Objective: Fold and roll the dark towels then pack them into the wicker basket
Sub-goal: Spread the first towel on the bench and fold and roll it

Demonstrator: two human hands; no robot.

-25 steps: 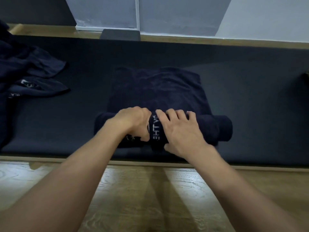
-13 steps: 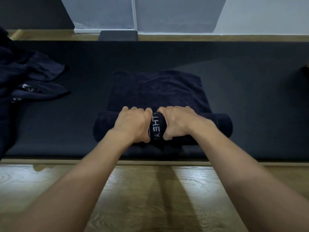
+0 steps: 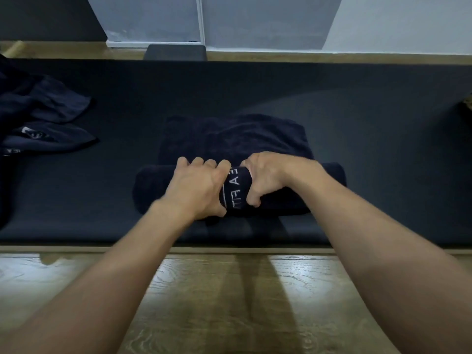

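A dark navy towel (image 3: 237,139) lies on the dark mat, its near part wound into a thick roll (image 3: 153,187) and its far part still flat. White stitched letters show on the roll between my hands. My left hand (image 3: 196,186) grips the roll's middle from above, fingers curled over the far side. My right hand (image 3: 268,178) clamps the roll just to the right, thumb on the near side. A sliver of the wicker basket (image 3: 468,103) shows at the far right edge.
A heap of loose dark towels (image 3: 38,123) lies at the left of the mat (image 3: 370,162). The mat's near edge meets a wooden floor (image 3: 217,302). Along the far side run a wooden strip, a dark block (image 3: 175,52) and a pale wall.
The roll has turned away from me and grown thicker, taking up more of the flat part. Both hands have shifted over its top; the lettering has rotated.
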